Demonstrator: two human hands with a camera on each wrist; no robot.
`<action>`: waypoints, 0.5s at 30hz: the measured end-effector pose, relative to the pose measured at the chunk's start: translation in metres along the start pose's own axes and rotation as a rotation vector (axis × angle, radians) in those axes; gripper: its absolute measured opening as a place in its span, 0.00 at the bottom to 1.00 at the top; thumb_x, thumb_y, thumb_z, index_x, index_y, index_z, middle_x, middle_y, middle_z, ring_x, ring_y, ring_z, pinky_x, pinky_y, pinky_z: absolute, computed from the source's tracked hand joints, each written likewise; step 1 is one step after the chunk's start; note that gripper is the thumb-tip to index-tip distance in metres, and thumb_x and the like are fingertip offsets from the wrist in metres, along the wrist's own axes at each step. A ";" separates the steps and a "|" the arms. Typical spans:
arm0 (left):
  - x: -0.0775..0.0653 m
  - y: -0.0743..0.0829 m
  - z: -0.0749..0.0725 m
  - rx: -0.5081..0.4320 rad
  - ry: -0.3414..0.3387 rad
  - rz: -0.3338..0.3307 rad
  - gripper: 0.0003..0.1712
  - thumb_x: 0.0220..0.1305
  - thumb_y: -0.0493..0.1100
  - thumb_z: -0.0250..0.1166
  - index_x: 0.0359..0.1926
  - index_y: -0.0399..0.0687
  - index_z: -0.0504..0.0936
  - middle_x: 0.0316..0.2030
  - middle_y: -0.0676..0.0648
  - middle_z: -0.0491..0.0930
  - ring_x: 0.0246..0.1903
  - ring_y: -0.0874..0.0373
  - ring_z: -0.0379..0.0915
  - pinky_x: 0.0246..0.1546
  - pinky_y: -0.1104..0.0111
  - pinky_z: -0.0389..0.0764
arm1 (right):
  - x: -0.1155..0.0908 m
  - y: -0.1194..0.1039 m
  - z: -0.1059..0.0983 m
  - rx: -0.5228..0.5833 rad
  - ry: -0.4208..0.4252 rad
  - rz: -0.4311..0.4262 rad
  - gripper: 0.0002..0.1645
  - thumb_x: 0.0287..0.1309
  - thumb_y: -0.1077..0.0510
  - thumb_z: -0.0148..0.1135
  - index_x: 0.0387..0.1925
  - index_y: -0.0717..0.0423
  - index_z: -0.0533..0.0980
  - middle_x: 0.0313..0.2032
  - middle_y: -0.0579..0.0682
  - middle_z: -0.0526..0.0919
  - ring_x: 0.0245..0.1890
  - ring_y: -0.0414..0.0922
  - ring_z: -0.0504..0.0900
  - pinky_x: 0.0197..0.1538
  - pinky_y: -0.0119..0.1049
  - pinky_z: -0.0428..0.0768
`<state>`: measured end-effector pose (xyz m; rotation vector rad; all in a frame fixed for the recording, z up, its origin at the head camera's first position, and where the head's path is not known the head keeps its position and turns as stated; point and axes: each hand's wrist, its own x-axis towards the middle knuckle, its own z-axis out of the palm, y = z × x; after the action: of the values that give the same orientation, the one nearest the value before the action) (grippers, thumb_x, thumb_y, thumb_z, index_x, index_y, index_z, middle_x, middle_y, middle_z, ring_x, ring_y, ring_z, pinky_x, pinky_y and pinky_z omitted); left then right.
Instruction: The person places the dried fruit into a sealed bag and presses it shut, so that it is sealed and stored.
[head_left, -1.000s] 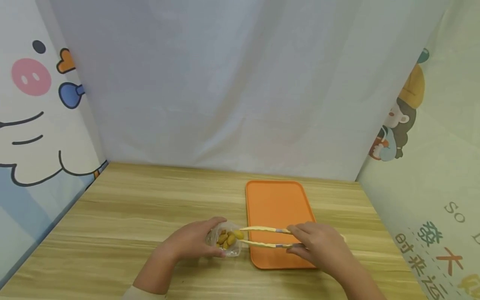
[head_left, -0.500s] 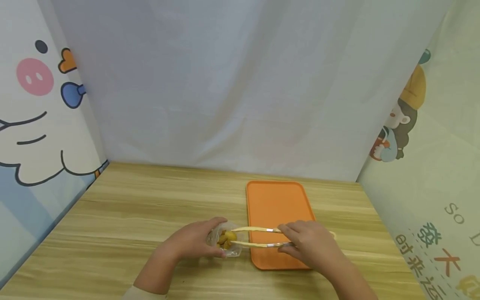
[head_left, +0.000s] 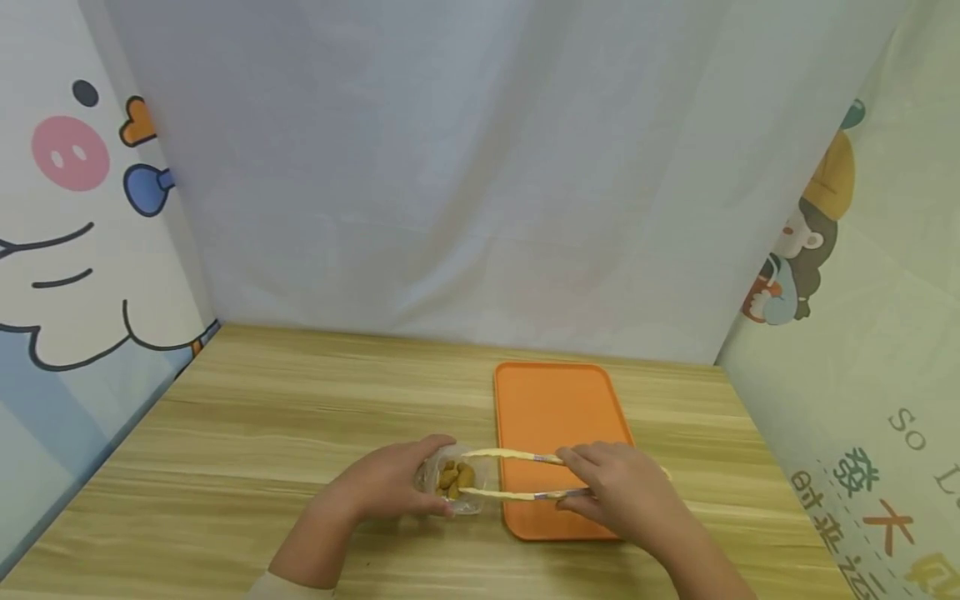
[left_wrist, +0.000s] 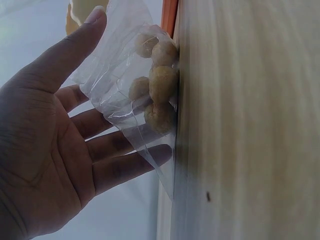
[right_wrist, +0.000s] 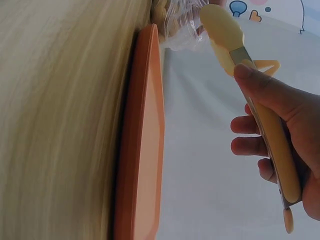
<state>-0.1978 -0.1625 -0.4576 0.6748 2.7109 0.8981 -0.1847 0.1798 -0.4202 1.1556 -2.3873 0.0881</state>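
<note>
My left hand [head_left: 390,481] holds a clear plastic bag [left_wrist: 112,80], its thumb at the bag's mouth and its fingers along the side in the left wrist view. Several small, oval, yellow-brown pieces [left_wrist: 162,86] lie inside the bag near the tabletop; their kind is unclear. With my right hand [head_left: 626,487] I grip a pair of tongs [right_wrist: 270,135] that have cream tips and metal arms. In the head view the tongs' arms stand apart, their tips at the bag's mouth beside the pieces. Nothing shows pinched between those tips.
An orange tray [head_left: 551,408] lies right of the bag, partly under the tongs and right hand. The wood-grain table [head_left: 330,383] ends at a pale curtain [head_left: 450,208] behind. Printed panels stand at both sides.
The tongs moved left to the bag's mouth, carrying a yellow piece. Their tips have since spread, and the piece now lies with the others. My left hand stays around the bag.
</note>
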 end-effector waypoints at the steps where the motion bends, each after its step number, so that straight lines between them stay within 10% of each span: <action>1: 0.000 0.000 0.000 0.001 -0.002 -0.002 0.56 0.44 0.73 0.71 0.72 0.58 0.64 0.60 0.49 0.77 0.58 0.50 0.74 0.58 0.49 0.73 | -0.002 0.001 -0.001 0.011 -0.001 0.014 0.38 0.35 0.39 0.79 0.49 0.52 0.82 0.38 0.41 0.86 0.32 0.39 0.84 0.35 0.33 0.82; 15: 0.003 -0.002 0.002 0.014 0.000 -0.015 0.55 0.44 0.73 0.71 0.71 0.59 0.65 0.63 0.48 0.75 0.61 0.48 0.71 0.61 0.48 0.71 | -0.037 0.023 -0.022 0.056 -0.248 0.437 0.53 0.40 0.25 0.69 0.62 0.52 0.71 0.51 0.46 0.82 0.37 0.42 0.84 0.34 0.38 0.82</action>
<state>-0.2004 -0.1615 -0.4600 0.6556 2.7206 0.8768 -0.1738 0.2268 -0.4139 0.6802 -2.8402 0.1634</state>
